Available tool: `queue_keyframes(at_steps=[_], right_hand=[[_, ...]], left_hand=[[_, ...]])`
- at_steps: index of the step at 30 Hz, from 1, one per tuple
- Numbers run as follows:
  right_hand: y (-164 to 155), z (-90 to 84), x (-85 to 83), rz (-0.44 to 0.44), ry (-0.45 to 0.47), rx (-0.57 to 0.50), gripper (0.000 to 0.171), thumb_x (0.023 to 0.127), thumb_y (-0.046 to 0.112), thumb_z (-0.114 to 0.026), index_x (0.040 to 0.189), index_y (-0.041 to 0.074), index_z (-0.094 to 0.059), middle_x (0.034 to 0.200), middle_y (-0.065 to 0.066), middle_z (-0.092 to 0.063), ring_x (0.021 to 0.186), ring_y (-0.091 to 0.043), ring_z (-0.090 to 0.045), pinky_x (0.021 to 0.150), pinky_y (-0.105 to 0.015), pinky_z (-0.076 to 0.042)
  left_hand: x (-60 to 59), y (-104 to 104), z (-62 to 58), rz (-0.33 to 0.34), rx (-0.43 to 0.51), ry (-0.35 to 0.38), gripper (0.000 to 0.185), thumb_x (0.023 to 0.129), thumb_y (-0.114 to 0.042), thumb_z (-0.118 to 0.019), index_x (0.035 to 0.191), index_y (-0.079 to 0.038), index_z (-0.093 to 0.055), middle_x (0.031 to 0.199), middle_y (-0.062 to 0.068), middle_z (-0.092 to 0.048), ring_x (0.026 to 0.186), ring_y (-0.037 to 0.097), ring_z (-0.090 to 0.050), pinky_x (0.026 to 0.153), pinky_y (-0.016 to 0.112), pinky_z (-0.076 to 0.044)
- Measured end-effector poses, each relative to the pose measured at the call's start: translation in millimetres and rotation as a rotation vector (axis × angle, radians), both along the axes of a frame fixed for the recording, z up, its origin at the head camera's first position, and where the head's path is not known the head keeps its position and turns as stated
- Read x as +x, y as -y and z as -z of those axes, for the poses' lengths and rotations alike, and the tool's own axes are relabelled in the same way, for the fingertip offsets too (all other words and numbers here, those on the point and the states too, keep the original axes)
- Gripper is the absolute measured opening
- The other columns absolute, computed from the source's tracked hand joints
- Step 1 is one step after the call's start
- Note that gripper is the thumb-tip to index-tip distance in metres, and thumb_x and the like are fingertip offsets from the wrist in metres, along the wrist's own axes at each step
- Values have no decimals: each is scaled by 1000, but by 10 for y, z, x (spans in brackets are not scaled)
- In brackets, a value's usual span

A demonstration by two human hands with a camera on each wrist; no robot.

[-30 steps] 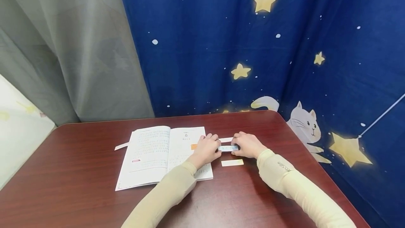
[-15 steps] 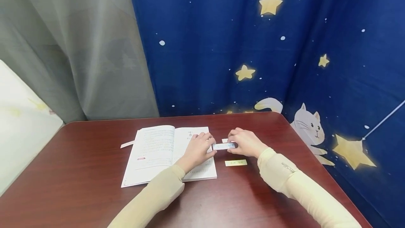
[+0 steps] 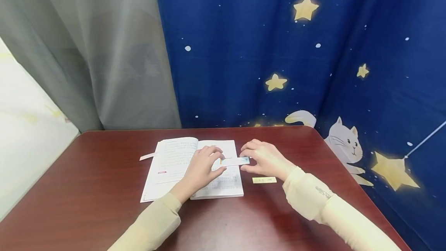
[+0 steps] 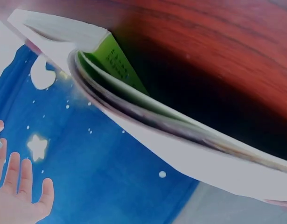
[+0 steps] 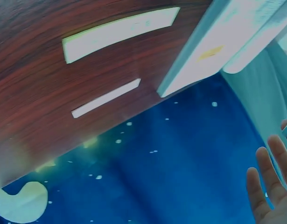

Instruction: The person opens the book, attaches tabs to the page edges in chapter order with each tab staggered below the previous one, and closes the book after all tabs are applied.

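Observation:
In the head view my left hand (image 3: 200,167) is over the right-hand page of an open book (image 3: 223,191), its thumb and fingers at the left end of a pale blue-white bookmark (image 3: 234,161). My right hand (image 3: 265,160) pinches the other end, just off the book's right edge. The bookmark stretches level between both hands, over that page. In the right wrist view, straight fingers (image 5: 269,175) show at the right edge beside a sliver of the bookmark. Most of both hands falls outside the wrist views.
A yellow-green bookmark (image 3: 264,180) lies on the dark red table (image 3: 94,189), right of the book. A narrow white strip (image 5: 106,99) lies behind it. Another white strip (image 3: 148,156) sticks out from the book's left side. Blue star-patterned curtain (image 3: 226,57) hangs behind the table.
Both hands have moved left with the bookmark, from beside the book to over its right-hand page. The head view has turned slightly left.

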State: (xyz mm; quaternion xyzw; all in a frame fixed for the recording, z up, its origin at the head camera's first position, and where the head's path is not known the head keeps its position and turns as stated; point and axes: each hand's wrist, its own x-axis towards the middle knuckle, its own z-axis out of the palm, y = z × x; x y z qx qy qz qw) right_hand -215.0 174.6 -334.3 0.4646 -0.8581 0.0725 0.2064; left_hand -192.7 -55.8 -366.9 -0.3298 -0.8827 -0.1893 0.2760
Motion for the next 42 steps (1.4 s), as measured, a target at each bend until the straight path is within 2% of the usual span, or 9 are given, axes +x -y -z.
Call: queue_keyframes(at_steps=[7, 13, 30, 42], right_hand=[[22, -64, 98, 10, -28, -21, 36, 72, 45, -65, 92, 15, -66, 98, 2, -58, 89, -13, -50, 68, -27, -45], [50, -49, 150, 15, -18, 8, 35, 74, 46, -63, 92, 16, -67, 97, 3, -58, 91, -13, -50, 70, -27, -45], [128, 33, 180, 29, -29, 18, 34, 75, 46, -62, 91, 16, -67, 94, 3, -58, 88, -12, -50, 67, -27, -45], [168, 28, 182, -13, -54, -5, 30, 77, 40, -63, 89, 13, -68, 92, 1, -59, 87, -13, -51, 69, -27, -46]], left_hand=[[120, 102, -27, -13, 21, 25, 20, 71, -26, -71, 85, -14, -62, 99, 0, -56, 92, 19, -50, 77, 42, -37], [173, 152, -3, -32, 12, 36, 20, 71, -27, -71, 85, -16, -62, 99, -1, -56, 92, 18, -50, 78, 43, -37], [203, 185, 20, -52, 19, 64, 19, 71, -27, -71, 85, -17, -62, 100, -2, -56, 93, 17, -49, 79, 42, -36], [199, 212, 51, -52, 28, 57, 20, 70, -26, -72, 84, -16, -62, 99, -2, -56, 92, 18, -49, 80, 42, -36]])
